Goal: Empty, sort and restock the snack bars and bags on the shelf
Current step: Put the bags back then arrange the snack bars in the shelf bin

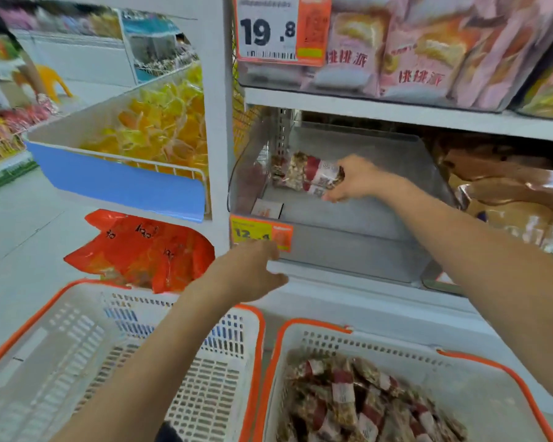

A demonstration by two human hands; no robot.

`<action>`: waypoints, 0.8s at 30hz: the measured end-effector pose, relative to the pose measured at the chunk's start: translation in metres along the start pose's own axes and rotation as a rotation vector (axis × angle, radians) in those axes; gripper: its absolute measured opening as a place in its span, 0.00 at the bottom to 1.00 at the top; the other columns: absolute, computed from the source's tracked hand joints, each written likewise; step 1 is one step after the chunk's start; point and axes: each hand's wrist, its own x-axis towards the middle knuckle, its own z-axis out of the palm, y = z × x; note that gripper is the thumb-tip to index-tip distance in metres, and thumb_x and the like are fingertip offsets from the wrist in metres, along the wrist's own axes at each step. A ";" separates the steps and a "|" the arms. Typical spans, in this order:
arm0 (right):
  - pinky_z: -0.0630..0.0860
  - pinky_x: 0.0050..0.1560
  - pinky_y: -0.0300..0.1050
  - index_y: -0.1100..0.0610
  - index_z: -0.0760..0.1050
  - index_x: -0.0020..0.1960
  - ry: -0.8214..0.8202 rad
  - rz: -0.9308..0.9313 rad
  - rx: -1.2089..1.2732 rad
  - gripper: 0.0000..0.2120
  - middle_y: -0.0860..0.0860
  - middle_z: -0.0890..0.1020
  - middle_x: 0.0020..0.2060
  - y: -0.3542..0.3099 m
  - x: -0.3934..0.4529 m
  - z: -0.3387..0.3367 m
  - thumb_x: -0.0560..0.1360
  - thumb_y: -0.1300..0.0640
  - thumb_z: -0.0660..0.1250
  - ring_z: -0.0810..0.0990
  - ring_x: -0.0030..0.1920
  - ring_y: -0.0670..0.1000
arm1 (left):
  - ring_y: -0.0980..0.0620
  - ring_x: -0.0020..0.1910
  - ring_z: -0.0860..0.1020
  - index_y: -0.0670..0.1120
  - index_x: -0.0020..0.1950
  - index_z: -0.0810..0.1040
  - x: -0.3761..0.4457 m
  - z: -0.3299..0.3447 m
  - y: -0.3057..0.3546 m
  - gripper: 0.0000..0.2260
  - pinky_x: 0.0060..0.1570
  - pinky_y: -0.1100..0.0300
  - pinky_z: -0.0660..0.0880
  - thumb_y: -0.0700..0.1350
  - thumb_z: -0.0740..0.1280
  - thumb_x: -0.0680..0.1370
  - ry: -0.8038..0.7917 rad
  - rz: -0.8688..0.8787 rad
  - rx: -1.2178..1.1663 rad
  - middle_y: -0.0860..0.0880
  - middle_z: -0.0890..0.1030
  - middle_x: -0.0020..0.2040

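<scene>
At six o'clock, nearest me, stand two white baskets with orange rims. The left basket (87, 355) shows only its slotted floor. The right basket (479, 371) holds a heap of snack bars (364, 400) in clear wrappers with dark red bands, lying at mixed angles.

My left hand (253, 271) reaches over the left basket's far rim toward twelve o'clock, its fingers fairly straight, the tips at the front edge of the shelf (348, 282) just under the orange price tag (261, 232). This grip holds nothing.

Farther in, at one o'clock, my right hand (353, 180) is inside the clear bin (380, 237) on the shelf. Its grip is clamped on a small bundle of bars (307, 173), fingers curled round their right ends. The bars' long axis runs roughly nine to three o'clock, free ends pointing to nine o'clock, toward the bin's left wall. They sit low near the bin's back left corner; whether they touch the floor I cannot tell. A small card (267, 209) lies on the bin floor near its front left.

At three o'clock, beside the bin, lie brown bags (508, 199). At nine o'clock an orange bag (141, 250) sits below a wire tray of yellow packets (160, 129). At twelve o'clock, on the shelf above, pink bags (422, 49) stand beside a large price tag (281, 28) reading 19.8.
</scene>
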 end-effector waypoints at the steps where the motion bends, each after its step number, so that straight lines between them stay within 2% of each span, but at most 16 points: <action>1: 0.73 0.40 0.40 0.60 0.79 0.51 -0.036 0.009 0.000 0.15 0.56 0.83 0.45 -0.001 0.019 0.009 0.66 0.57 0.77 0.79 0.42 0.52 | 0.47 0.63 0.72 0.49 0.66 0.71 0.005 0.002 -0.003 0.20 0.59 0.54 0.71 0.55 0.66 0.76 0.035 -0.013 0.035 0.48 0.74 0.65; 4: 0.69 0.38 0.37 0.58 0.78 0.55 -0.083 0.016 -0.009 0.19 0.53 0.80 0.46 -0.002 0.064 0.035 0.66 0.57 0.78 0.76 0.43 0.49 | 0.45 0.62 0.71 0.50 0.65 0.69 0.015 0.007 -0.010 0.18 0.56 0.52 0.72 0.54 0.64 0.77 0.094 -0.032 0.170 0.49 0.74 0.64; 8: 0.70 0.48 0.37 0.58 0.73 0.61 -0.085 -0.019 0.008 0.29 0.54 0.79 0.55 0.001 0.093 0.057 0.63 0.59 0.79 0.76 0.51 0.51 | 0.47 0.64 0.69 0.51 0.66 0.67 0.024 0.008 -0.018 0.18 0.55 0.52 0.72 0.53 0.64 0.78 0.086 -0.021 0.162 0.51 0.72 0.64; 11: 0.72 0.51 0.42 0.58 0.67 0.63 -0.034 -0.065 0.055 0.34 0.53 0.75 0.56 0.010 0.094 0.066 0.63 0.57 0.80 0.76 0.55 0.54 | 0.48 0.63 0.70 0.51 0.66 0.69 0.028 0.008 -0.022 0.18 0.56 0.53 0.73 0.53 0.64 0.77 0.095 -0.028 0.140 0.52 0.73 0.63; 14: 0.74 0.49 0.48 0.53 0.67 0.61 0.069 -0.096 0.001 0.32 0.50 0.75 0.56 0.017 0.089 0.063 0.63 0.49 0.79 0.75 0.54 0.52 | 0.49 0.61 0.71 0.50 0.63 0.71 0.031 0.009 -0.020 0.16 0.56 0.54 0.72 0.53 0.64 0.77 0.111 -0.026 0.125 0.51 0.74 0.61; 18: 0.73 0.45 0.47 0.47 0.71 0.57 0.233 -0.075 -0.159 0.26 0.48 0.77 0.53 0.017 0.088 0.058 0.64 0.39 0.75 0.76 0.53 0.52 | 0.49 0.61 0.71 0.49 0.63 0.71 0.031 0.009 -0.018 0.15 0.55 0.54 0.71 0.52 0.63 0.78 0.121 -0.033 0.132 0.51 0.75 0.61; 21: 0.74 0.44 0.47 0.50 0.72 0.54 0.271 -0.134 -0.145 0.22 0.51 0.78 0.51 0.012 0.088 0.064 0.66 0.43 0.75 0.76 0.52 0.54 | 0.48 0.62 0.71 0.48 0.64 0.70 0.030 0.010 -0.015 0.16 0.55 0.53 0.71 0.51 0.63 0.78 0.118 -0.034 0.148 0.50 0.74 0.61; 24: 0.74 0.48 0.49 0.51 0.72 0.57 0.267 -0.158 -0.130 0.24 0.53 0.76 0.56 0.004 0.088 0.069 0.66 0.45 0.76 0.73 0.58 0.56 | 0.48 0.62 0.70 0.48 0.65 0.70 0.029 0.009 -0.012 0.16 0.56 0.52 0.72 0.51 0.64 0.78 0.114 -0.036 0.146 0.50 0.74 0.62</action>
